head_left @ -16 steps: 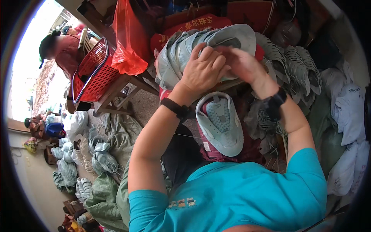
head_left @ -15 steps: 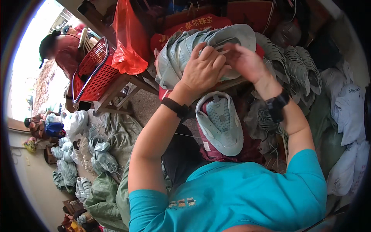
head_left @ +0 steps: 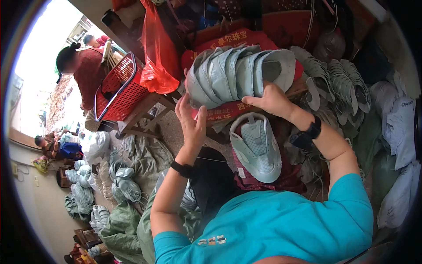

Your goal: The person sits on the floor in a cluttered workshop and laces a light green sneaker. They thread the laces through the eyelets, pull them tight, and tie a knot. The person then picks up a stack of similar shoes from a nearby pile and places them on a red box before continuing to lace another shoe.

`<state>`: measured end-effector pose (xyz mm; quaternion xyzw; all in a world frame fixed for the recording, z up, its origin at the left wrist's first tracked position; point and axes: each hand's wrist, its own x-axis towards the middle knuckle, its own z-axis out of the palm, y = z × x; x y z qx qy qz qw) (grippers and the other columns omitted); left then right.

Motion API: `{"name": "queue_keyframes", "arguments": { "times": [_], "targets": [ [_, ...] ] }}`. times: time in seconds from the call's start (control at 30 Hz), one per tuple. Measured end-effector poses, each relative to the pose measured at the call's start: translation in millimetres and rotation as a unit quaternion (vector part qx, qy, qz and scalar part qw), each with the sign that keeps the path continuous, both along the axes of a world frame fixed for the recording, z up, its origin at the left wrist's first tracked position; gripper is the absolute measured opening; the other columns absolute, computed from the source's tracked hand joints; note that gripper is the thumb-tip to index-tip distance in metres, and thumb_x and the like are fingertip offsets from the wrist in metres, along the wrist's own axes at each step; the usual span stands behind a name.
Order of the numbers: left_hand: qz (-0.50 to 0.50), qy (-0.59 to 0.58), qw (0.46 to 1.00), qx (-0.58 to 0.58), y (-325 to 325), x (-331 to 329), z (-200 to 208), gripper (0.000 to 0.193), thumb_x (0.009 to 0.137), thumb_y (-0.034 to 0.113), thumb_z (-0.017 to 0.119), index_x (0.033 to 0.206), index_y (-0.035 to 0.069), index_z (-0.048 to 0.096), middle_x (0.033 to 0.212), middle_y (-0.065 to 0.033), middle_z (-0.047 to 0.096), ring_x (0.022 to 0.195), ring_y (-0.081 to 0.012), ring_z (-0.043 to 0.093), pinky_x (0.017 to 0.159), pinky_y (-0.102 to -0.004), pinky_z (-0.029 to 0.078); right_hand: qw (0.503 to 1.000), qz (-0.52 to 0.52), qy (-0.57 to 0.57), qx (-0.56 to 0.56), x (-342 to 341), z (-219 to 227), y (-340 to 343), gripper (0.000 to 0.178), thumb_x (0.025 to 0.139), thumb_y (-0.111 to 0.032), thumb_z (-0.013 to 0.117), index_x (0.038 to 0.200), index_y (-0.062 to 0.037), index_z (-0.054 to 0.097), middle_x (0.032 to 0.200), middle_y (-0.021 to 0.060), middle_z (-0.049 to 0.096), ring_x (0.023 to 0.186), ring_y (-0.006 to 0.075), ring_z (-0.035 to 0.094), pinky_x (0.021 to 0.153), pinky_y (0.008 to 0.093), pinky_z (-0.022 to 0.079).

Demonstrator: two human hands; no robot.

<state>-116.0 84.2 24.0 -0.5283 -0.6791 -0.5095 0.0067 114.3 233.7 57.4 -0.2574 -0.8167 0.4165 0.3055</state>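
Observation:
A nested row of pale grey-green shoe uppers [head_left: 224,75] lies on its side on a red cloth in front of me. My left hand [head_left: 191,125] is at the near left end of the row, fingers spread, fingertips at or close to the lowest upper. At the right end, my right hand [head_left: 274,102] grips the near edge of an upper, thumb outside and fingers partly hidden behind it. Close to my lap a single shoe upper [head_left: 257,149], with its tongue and eyelet holes showing, rests on a dark red cloth [head_left: 290,178].
More nested uppers [head_left: 347,83] stand at the right. White bundles [head_left: 398,127] lie along the right edge. A red bag [head_left: 158,66] hangs beside a red basket [head_left: 123,86] on a wooden stool. Another person [head_left: 88,75] sits beyond it. Sacks and bundled uppers [head_left: 125,180] cover the left floor.
My left hand has come off the top of the row, down to its near left end, and opened. My right hand has moved lower, onto the row's near edge. The view has shifted slightly.

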Motion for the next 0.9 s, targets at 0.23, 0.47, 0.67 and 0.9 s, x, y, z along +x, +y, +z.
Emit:
{"name": "queue_keyframes", "arguments": {
  "times": [0.23, 0.47, 0.67, 0.9],
  "targets": [
    [-0.026, -0.074, 0.997, 0.005, 42, -16, 8, 0.067, 0.092, 0.024, 0.065, 0.143, -0.008, 0.035, 0.136, -0.0206, 0.046, 0.126, -0.0288, 0.045, 0.105, -0.0351, 0.036, 0.998, -0.007, 0.009, 0.062, -44, 2, 36, 0.027, 0.084, -0.015, 0.069, 0.104, 0.0025, 0.066, 0.087, 0.0111, 0.070, 0.080, 0.0143, 0.063, 0.076, 0.0320, 0.051],
    [-0.214, -0.101, 0.971, -0.041, 104, -79, -12, 0.061, 0.096, 0.015, 0.059, 0.147, -0.003, 0.032, 0.139, -0.0148, 0.049, 0.124, -0.0155, 0.048, 0.102, -0.0254, 0.039, 0.987, -0.085, 0.046, 0.130, -70, -46, 114, 0.044, 0.079, -0.041, 0.071, 0.094, 0.0001, 0.070, 0.082, 0.0243, 0.067, 0.084, 0.0397, 0.066, 0.075, 0.0429, 0.051],
    [-0.056, -0.118, 0.982, -0.137, 22, -95, -54, 0.045, 0.095, 0.018, 0.064, 0.135, 0.000, 0.053, 0.113, -0.0077, 0.065, 0.101, -0.0099, 0.058, 0.085, -0.0240, 0.047, 0.986, -0.023, -0.063, 0.152, -49, -5, 96, 0.057, 0.076, -0.044, 0.075, 0.106, 0.0028, 0.066, 0.109, 0.0246, 0.066, 0.097, 0.0388, 0.064, 0.084, 0.0413, 0.051],
    [-0.079, -0.298, 0.930, -0.198, -83, -109, -135, 0.047, 0.094, 0.021, 0.065, 0.133, -0.002, 0.052, 0.127, -0.0124, 0.061, 0.112, -0.0169, 0.060, 0.093, -0.0292, 0.048, 0.853, -0.007, -0.249, 0.459, -1, -12, 112, 0.059, 0.073, -0.042, 0.078, 0.104, 0.0055, 0.063, 0.111, 0.0205, 0.061, 0.093, 0.0376, 0.064, 0.081, 0.0428, 0.053]
  ]
}}
